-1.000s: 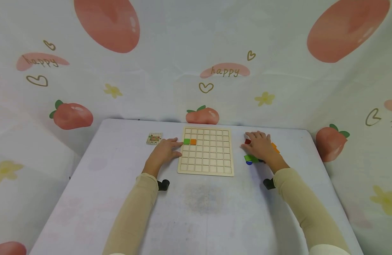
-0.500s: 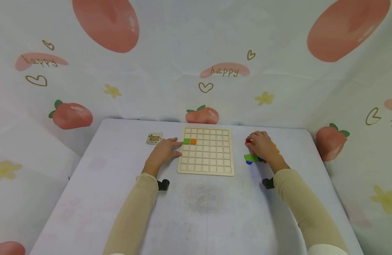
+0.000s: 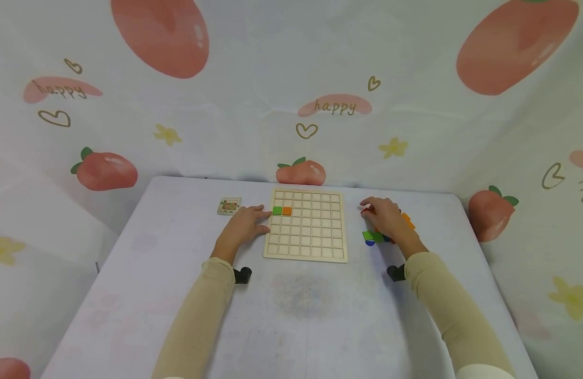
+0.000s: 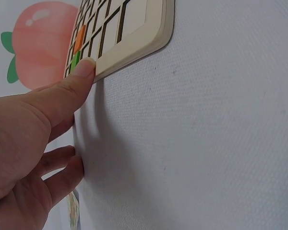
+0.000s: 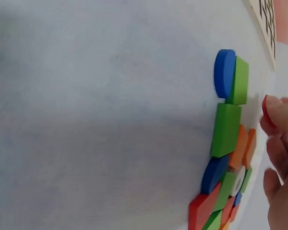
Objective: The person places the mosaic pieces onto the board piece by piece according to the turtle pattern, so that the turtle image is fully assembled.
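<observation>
A wooden grid board (image 3: 315, 259) lies flat on the table. A green square tile (image 3: 277, 210) and an orange square tile (image 3: 287, 211) sit side by side in its cells near the left edge. My left hand (image 3: 242, 230) is at that edge; in the left wrist view the thumb (image 4: 69, 86) touches the board's rim. Between thumb and fingers my right hand (image 3: 387, 217) pinches a thin red piece (image 5: 268, 112), partly hidden by the thumb. Below that hand are loose coloured pieces, among them a green block (image 5: 226, 129) and a blue rounded block (image 5: 224, 73).
A small card (image 3: 229, 206) with a printed grid picture lies left of the board. More loose pieces, such as an orange one (image 3: 407, 220), are partly covered by the right hand. A patterned cloth (image 3: 244, 105) hangs behind the white table (image 3: 301, 326).
My right hand's fingers have closed from a spread over the pieces onto a red piece, and the hand has shifted slightly left with it. My left hand has stayed at the board.
</observation>
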Demonstrator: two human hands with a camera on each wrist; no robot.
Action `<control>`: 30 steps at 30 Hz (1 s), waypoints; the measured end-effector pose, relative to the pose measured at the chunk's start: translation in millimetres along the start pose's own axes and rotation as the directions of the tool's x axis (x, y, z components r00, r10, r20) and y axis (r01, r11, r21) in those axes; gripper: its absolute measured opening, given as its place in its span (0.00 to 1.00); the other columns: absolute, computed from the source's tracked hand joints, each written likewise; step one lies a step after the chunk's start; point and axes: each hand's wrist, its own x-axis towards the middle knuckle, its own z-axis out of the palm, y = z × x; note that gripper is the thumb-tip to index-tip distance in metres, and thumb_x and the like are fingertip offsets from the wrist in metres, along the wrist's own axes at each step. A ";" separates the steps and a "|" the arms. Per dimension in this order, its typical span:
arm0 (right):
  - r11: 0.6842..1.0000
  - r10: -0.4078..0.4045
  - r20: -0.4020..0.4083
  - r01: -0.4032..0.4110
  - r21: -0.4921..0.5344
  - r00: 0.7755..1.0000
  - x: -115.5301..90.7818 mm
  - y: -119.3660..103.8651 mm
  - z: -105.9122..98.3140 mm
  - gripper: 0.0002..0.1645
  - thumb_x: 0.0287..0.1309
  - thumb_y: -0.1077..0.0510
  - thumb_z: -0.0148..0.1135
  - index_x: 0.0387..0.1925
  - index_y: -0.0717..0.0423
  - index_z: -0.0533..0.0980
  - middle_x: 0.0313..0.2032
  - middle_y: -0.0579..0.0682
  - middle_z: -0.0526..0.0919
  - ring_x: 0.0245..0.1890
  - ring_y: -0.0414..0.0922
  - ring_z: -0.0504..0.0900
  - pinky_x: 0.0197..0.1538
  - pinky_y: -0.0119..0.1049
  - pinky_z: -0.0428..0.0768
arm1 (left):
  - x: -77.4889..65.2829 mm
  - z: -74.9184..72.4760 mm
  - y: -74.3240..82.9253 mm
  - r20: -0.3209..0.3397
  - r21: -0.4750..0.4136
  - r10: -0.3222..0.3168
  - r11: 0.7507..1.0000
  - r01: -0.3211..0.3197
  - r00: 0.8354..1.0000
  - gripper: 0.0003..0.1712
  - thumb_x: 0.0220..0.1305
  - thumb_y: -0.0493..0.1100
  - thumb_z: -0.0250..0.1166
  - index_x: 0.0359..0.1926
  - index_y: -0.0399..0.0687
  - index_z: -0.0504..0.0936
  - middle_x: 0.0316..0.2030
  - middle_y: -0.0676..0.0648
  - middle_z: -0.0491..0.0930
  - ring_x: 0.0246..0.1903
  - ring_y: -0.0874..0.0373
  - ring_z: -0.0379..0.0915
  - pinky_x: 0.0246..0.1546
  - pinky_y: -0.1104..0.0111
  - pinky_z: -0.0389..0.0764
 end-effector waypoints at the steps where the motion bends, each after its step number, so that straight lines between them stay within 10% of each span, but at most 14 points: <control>1: 1.000 -0.017 -0.004 0.017 0.015 1.000 -0.1 -0.8 -0.3 0.18 0.71 0.57 0.61 0.59 0.54 0.79 0.45 0.59 0.84 0.45 0.56 0.75 0.56 0.53 0.75 | -0.5 0.0 0.1 -0.001 -0.001 0.000 1.000 0.000 1.000 0.35 0.66 0.53 0.69 0.73 0.58 0.72 0.77 0.46 0.63 0.76 0.32 0.55 0.77 0.44 0.61; 14: 0.977 0.034 0.095 -0.053 0.205 0.995 4.6 -22.1 -8.3 0.22 0.73 0.59 0.54 0.66 0.50 0.71 0.60 0.62 0.79 0.55 0.58 0.78 0.60 0.53 0.82 | -2.6 -1.1 -0.3 0.010 -0.009 -0.006 1.000 0.006 1.000 0.35 0.67 0.53 0.68 0.73 0.58 0.71 0.78 0.47 0.62 0.77 0.32 0.52 0.78 0.45 0.59; 30: 0.952 0.008 0.007 -0.010 0.305 1.000 15.5 -46.9 6.8 0.17 0.68 0.59 0.64 0.56 0.56 0.78 0.48 0.60 0.85 0.47 0.55 0.81 0.50 0.43 0.79 | -4.0 0.0 -0.2 0.003 -0.007 0.002 1.000 -0.002 1.000 0.35 0.67 0.53 0.68 0.73 0.58 0.71 0.78 0.46 0.62 0.77 0.33 0.54 0.78 0.45 0.59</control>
